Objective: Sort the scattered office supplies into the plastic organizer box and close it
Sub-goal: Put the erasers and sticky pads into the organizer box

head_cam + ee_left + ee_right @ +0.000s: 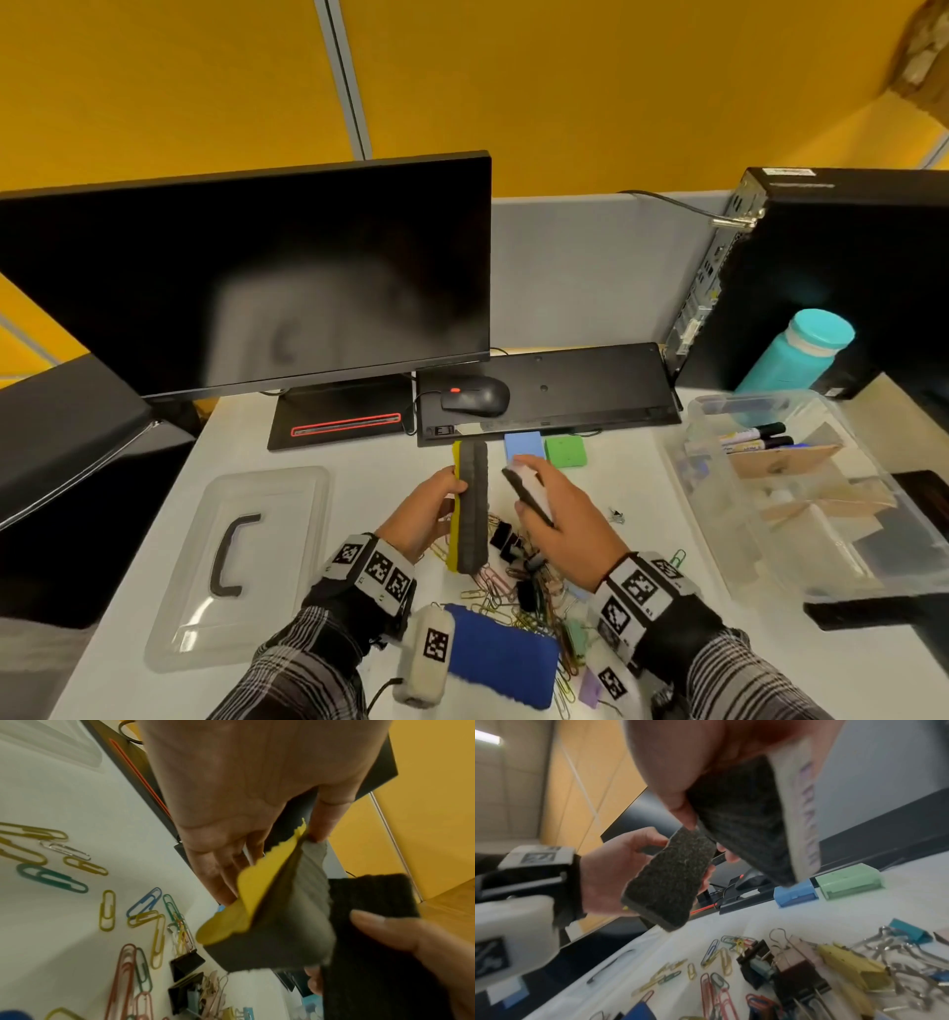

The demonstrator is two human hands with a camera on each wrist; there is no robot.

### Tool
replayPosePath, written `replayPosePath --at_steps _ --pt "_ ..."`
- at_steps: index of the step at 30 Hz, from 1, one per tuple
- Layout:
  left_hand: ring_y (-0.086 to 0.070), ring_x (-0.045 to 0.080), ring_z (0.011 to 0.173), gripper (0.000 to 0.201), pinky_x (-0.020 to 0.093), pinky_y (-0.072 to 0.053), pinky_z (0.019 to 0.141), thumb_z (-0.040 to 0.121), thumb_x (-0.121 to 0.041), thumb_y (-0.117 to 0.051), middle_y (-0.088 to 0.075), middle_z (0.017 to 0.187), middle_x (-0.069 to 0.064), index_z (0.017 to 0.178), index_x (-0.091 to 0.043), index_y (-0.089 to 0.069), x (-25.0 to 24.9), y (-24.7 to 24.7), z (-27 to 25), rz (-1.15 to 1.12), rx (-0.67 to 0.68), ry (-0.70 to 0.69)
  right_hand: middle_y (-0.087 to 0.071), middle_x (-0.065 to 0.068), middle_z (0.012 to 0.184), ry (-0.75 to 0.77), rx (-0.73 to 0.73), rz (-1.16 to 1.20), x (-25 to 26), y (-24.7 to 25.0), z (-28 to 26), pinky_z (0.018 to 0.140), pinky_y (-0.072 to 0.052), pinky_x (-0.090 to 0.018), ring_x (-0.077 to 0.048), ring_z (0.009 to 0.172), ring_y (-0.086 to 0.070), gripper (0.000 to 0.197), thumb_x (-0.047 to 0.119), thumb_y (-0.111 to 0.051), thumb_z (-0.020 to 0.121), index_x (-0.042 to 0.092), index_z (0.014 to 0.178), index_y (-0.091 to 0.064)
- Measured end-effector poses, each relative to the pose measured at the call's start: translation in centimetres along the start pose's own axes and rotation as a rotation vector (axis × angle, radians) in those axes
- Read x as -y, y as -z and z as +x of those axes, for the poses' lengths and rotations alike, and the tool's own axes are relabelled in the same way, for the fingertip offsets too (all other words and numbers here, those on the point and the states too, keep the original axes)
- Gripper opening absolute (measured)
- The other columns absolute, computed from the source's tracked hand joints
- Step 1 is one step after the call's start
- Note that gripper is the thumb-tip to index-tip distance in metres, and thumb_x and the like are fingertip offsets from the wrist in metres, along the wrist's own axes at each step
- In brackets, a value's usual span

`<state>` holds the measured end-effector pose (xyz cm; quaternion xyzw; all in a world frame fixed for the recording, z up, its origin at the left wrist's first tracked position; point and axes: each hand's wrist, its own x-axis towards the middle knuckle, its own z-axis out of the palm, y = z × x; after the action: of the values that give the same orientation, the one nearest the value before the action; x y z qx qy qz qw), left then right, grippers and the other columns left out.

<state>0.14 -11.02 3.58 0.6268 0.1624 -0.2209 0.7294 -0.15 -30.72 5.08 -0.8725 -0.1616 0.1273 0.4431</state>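
Note:
My left hand [429, 509] grips a yellow-backed eraser [468, 506] with a dark felt face, held upright above the desk; the same yellow eraser [257, 914] fills the left wrist view. My right hand [557, 506] grips a white-backed eraser [529, 491] with dark felt, tilted, just right of the yellow one. In the right wrist view the white eraser [770, 821] is close up and the yellow eraser [667, 880] sits behind it. The clear organizer box [801, 580] stands open at the right with markers [755, 437] and card dividers inside. Its clear lid [236, 565] with a black handle lies at the left.
Paper clips and binder clips [518, 575] lie scattered under my hands. A blue eraser [500, 655] lies near me. Blue [524, 444] and green [565, 451] small boxes sit by an upturned keyboard [549, 390] with a mouse [475, 394]. Monitor [246, 277], computer tower [842, 267] and teal bottle [801, 354] stand behind.

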Motion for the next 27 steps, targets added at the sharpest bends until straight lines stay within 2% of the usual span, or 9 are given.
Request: replayPosePath --at_steps 2,4,6,8,12,14,16,22,27 --pt "-0.056 0.023 0.106 0.041 0.036 -0.048 0.090 0.083 -0.026 -0.049 -0.059 0.114 0.010 0.123 -0.018 -0.051 0.0 -0.2 -0.3 0.009 0.017 -0.013 -0.061 0.004 0.104 -0.095 -0.022 0.088 0.0 0.5 0.2 0.072 -0.052 -0.022 -0.012 0.087 -0.063 0.030 0.031 -0.048 0.095 0.025 0.122 -0.037" --pt "-0.055 0.025 0.111 0.056 0.039 -0.048 0.094 0.073 -0.028 -0.050 -0.056 0.121 0.012 0.128 -0.019 -0.047 0.2 -0.2 -0.5 0.012 0.029 -0.010 -0.063 -0.002 0.097 -0.148 -0.043 0.180 0.0 1.0 0.2 0.069 -0.057 -0.030 -0.016 0.080 -0.066 0.023 0.033 -0.048 0.095 0.023 0.113 -0.037" --pt "-0.055 0.024 0.113 0.047 0.041 -0.047 0.097 0.082 -0.025 -0.052 -0.056 0.123 0.013 0.129 -0.021 -0.046 0.2 -0.6 -0.7 0.052 0.033 -0.031 -0.062 -0.004 0.095 -0.141 -0.085 0.231 0.3 1.2 0.2 0.067 -0.056 -0.025 -0.018 0.078 -0.065 0.023 0.032 -0.049 0.095 0.021 0.110 -0.036" --pt "-0.057 0.021 0.114 0.038 0.038 -0.049 0.094 0.093 -0.017 -0.050 -0.058 0.123 0.011 0.131 -0.022 -0.045 0.1 -1.5 -1.0 0.100 0.052 -0.056 -0.057 0.002 0.100 -0.107 -0.150 0.241 0.6 1.0 0.4 0.069 -0.049 -0.014 -0.009 0.084 -0.061 0.031 0.035 -0.051 0.094 0.022 0.117 -0.035" --pt "-0.058 0.022 0.117 0.041 0.040 -0.052 0.094 0.093 -0.012 -0.055 -0.056 0.129 0.010 0.131 -0.020 -0.045 -0.6 -3.6 -1.4 0.044 0.133 -0.096 -0.038 0.005 0.135 -0.159 -0.098 0.348 0.5 -0.5 0.9 0.105 -0.038 -0.032 -0.014 0.125 -0.041 0.076 0.065 -0.042 0.079 0.028 0.142 -0.022" --pt "-0.059 0.022 0.116 0.044 0.041 -0.052 0.096 0.091 -0.009 -0.057 -0.053 0.132 0.009 0.132 -0.019 -0.045 -0.6 -4.0 -1.5 0.024 0.153 -0.123 -0.035 0.009 0.137 -0.200 -0.020 0.458 0.3 -0.5 0.8 0.100 -0.039 -0.027 -0.009 0.125 -0.040 0.082 0.065 -0.045 0.074 0.028 0.143 -0.020" --pt "-0.060 0.020 0.117 0.053 0.045 -0.049 0.099 0.089 -0.011 -0.062 -0.051 0.135 0.006 0.136 -0.022 -0.040 -0.2 -3.9 -1.6 0.081 0.202 -0.159 -0.045 0.000 0.132 -0.199 0.035 0.525 0.1 0.2 0.6 0.088 -0.050 -0.023 -0.012 0.114 -0.055 0.083 0.059 -0.058 0.071 0.027 0.138 -0.022" --pt "-0.045 0.014 0.128 0.079 0.028 -0.045 0.102 0.082 -0.026 -0.072 -0.039 0.139 -0.008 0.146 -0.033 -0.027 1.1 -4.4 -2.0 0.681 0.217 -0.277 -0.058 -0.003 0.108 -0.242 0.068 0.499 -1.4 1.1 -0.2 0.072 -0.049 -0.016 -0.007 0.091 -0.062 0.053 0.033 -0.064 0.086 0.024 0.122 -0.026" --pt "-0.029 0.019 0.134 0.110 0.035 -0.034 0.111 0.066 -0.048 -0.080 -0.024 0.149 -0.001 0.150 -0.027 -0.011 4.4 -3.7 -2.8 1.416 0.322 -0.234 -0.055 0.005 0.101 -0.332 -0.107 0.486 -3.4 3.0 -0.5 0.069 -0.045 -0.019 -0.005 0.086 -0.057 0.050 0.023 -0.066 0.086 0.022 0.121 -0.031"
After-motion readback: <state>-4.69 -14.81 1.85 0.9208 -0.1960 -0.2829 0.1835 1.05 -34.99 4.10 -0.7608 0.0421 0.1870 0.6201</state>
